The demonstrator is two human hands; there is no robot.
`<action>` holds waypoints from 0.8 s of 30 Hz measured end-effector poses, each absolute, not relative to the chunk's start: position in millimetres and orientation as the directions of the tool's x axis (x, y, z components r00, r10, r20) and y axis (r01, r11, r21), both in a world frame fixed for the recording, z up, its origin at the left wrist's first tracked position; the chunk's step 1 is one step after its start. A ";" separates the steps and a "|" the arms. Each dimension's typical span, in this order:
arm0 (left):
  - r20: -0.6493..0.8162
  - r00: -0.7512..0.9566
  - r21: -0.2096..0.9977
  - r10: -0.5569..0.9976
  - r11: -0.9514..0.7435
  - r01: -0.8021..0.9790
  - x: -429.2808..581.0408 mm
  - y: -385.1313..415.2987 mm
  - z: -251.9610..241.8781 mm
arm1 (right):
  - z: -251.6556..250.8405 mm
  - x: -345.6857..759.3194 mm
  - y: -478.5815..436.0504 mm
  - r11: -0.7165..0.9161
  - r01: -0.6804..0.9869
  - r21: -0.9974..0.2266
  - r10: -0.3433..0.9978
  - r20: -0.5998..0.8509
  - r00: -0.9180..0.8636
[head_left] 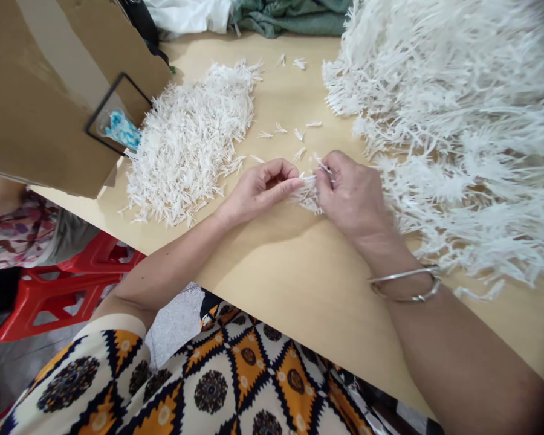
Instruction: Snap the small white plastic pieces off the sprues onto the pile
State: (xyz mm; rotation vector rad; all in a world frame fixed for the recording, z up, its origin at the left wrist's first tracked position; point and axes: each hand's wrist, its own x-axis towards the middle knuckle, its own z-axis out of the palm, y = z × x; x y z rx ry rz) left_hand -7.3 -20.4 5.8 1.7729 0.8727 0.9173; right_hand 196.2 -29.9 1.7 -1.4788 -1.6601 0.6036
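Observation:
Near the middle of the table, my left hand [272, 186] pinches a thin white strand piece [306, 178] between thumb and fingertips. My right hand [350, 192] is closed close beside it, with white strand ends poking out between its fingers. A small clump of white pieces [309, 198] lies under and between the two hands. To the left spreads a pile of short white tufts [193, 142]. A larger heap of long white strands [453, 121] covers the right side, touching the area beside my right wrist. What lies inside my right fist is partly hidden.
Several loose tufts [299, 134] are scattered on the tabletop [272, 266] beyond my hands. A cardboard box [49, 90] stands at the left, with a clear cup [120, 128] holding something blue. Green cloth [290, 17] lies at the back. A red stool [63, 296] and another person's lap are at left.

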 end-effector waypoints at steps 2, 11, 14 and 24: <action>0.216 0.487 0.933 0.847 -0.326 0.154 -5.7 -22.8 5.5 | 0.1 205.2 -25.9 0.165 0.573 -0.803 0.962 0.258 0.085; 0.547 0.073 0.670 0.834 -0.488 0.560 -22.7 -4.2 -6.9 | 4.6 205.1 -29.0 0.289 0.310 -0.906 0.957 0.285 -0.059; 0.514 0.265 0.654 0.816 -0.573 0.494 -17.6 -13.6 3.1 | 3.2 199.4 -30.5 0.257 0.238 -0.937 0.966 0.248 -0.068; 0.311 0.352 0.887 0.883 -0.403 0.226 -3.5 -17.0 -2.8 | 4.0 187.5 -41.0 0.210 0.170 -0.963 0.975 0.194 -0.105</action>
